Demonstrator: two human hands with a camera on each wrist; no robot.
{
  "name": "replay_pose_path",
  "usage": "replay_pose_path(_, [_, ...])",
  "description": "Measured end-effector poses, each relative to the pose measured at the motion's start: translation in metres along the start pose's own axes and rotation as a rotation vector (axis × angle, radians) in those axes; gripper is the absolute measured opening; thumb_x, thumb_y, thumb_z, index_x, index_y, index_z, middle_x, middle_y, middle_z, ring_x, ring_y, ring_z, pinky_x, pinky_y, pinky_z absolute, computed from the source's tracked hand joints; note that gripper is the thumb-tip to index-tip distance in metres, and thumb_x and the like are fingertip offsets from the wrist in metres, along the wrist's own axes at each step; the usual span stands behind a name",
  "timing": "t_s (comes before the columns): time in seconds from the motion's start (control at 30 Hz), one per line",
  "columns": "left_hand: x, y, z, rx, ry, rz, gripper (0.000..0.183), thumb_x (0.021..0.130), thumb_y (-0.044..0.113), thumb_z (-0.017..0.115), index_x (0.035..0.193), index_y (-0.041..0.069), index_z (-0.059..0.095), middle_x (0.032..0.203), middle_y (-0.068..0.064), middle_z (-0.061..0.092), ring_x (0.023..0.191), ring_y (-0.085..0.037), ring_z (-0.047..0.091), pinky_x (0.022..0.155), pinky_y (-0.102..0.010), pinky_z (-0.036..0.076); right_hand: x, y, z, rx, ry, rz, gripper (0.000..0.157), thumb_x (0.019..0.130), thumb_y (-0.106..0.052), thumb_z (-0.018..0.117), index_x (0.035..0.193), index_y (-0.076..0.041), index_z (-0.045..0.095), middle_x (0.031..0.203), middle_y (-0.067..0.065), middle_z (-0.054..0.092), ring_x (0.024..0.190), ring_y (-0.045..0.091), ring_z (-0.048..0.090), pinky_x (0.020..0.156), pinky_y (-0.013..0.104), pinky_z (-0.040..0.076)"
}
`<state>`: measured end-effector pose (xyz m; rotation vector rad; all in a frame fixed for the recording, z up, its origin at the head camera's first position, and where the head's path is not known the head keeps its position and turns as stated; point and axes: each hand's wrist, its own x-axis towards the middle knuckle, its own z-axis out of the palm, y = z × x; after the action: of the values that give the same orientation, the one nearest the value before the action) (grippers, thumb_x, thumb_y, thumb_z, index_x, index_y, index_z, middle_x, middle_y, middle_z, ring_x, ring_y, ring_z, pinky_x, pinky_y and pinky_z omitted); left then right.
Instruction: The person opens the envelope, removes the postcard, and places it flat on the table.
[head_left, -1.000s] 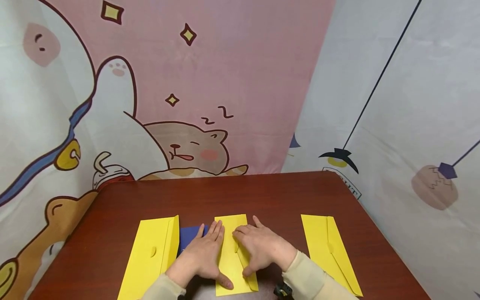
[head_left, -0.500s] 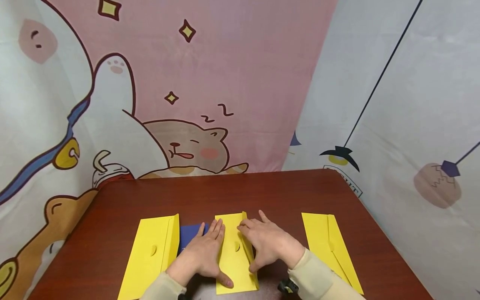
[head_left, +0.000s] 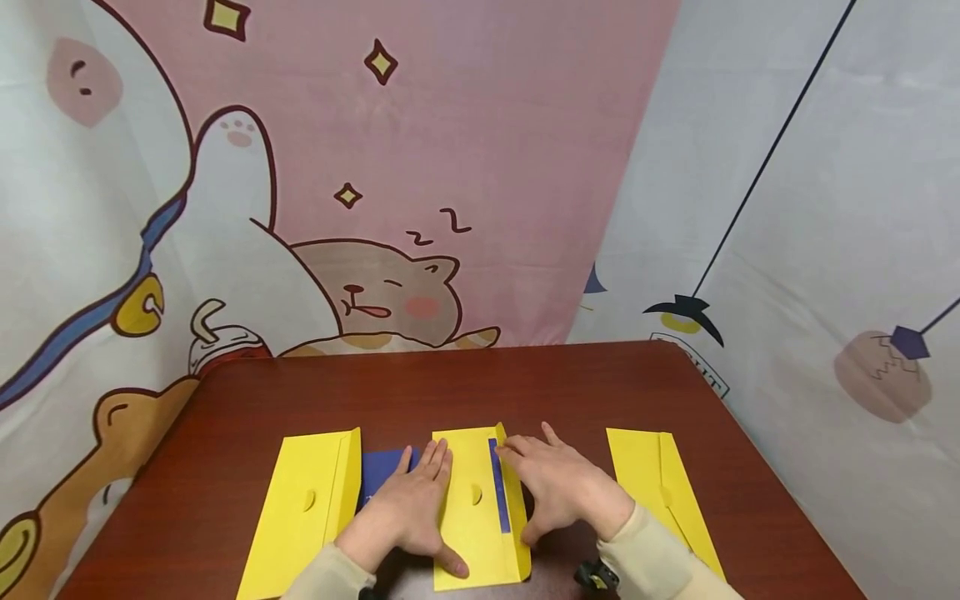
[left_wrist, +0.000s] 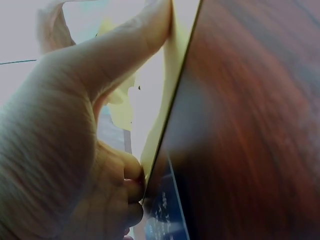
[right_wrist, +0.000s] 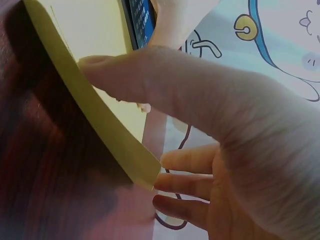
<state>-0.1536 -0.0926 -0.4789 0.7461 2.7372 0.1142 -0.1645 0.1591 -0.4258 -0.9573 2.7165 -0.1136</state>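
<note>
In the head view a yellow envelope lies in the middle, its slotted face up. My left hand rests along its left edge, fingers straight and thumb spread toward the near end. On the right side the long flap stands raised, baring a blue strip in the opening. My right hand is at that flap, fingertips by its far end and thumb by the near part, fingers loosely extended. The right wrist view shows the flap between thumb and fingers.
Another yellow envelope lies left with its flap partly raised. Between it and my left hand sits a flat blue item, with white print in the left wrist view. A third envelope, flap down, lies right on the brown table.
My right hand has moved right, swinging the middle envelope's flap up and outward. The slot and then the blue strip came into view. My left hand has stayed in place.
</note>
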Motion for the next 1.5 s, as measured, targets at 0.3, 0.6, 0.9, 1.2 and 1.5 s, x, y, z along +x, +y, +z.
replay_pose_path(0.3, [-0.002,0.001,-0.003,0.009,-0.010,0.002,0.162,0.051,0.100,0.070,0.167,-0.002,0.022,0.174,-0.021,0.014,0.161,-0.034,0.013,0.125,-0.061,0.010,0.002,0.008,0.008,-0.005,-0.020,0.044,0.121,0.059,-0.062,0.099,0.155,-0.004,0.052,0.157,0.013,0.051,0.147,0.028,0.044,0.122,0.064,0.021])
replay_pose_path(0.6, [0.001,0.002,-0.005,0.028,0.000,0.007,0.161,0.051,0.100,0.071,0.166,-0.003,0.023,0.173,-0.022,0.016,0.160,-0.033,0.014,0.125,-0.061,0.010,0.005,0.013,0.018,0.019,-0.005,0.063,0.123,0.058,-0.059,0.100,0.154,0.001,0.051,0.157,0.017,0.051,0.149,0.032,0.043,0.122,0.063,0.024])
replay_pose_path(0.9, [0.001,0.003,-0.009,0.044,-0.021,-0.011,0.160,0.051,0.099,0.073,0.165,-0.003,0.026,0.172,-0.023,0.018,0.160,-0.034,0.018,0.125,-0.061,0.012,0.008,0.014,0.029,0.003,-0.007,0.038,0.118,0.059,-0.059,0.099,0.150,0.002,0.054,0.159,0.019,0.048,0.149,0.034,0.042,0.121,0.063,0.026])
replay_pose_path(1.2, [0.017,0.020,-0.012,0.017,0.044,-0.073,0.143,0.059,0.098,0.068,0.153,-0.007,0.049,0.159,-0.028,0.044,0.153,-0.039,0.035,0.123,-0.057,0.026,0.006,0.011,0.036,-0.006,0.021,0.031,0.115,0.058,-0.052,0.102,0.146,0.005,0.057,0.157,0.023,0.048,0.146,0.034,0.045,0.119,0.065,0.028])
replay_pose_path(1.5, [0.034,0.050,-0.015,-0.142,0.190,-0.239,0.098,0.072,0.072,0.082,0.127,-0.009,0.071,0.147,-0.035,0.054,0.142,-0.050,0.046,0.101,-0.054,0.054,0.010,0.007,0.032,-0.008,0.000,0.067,0.116,0.057,-0.050,0.103,0.147,0.006,0.056,0.157,0.023,0.046,0.146,0.034,0.046,0.120,0.064,0.028])
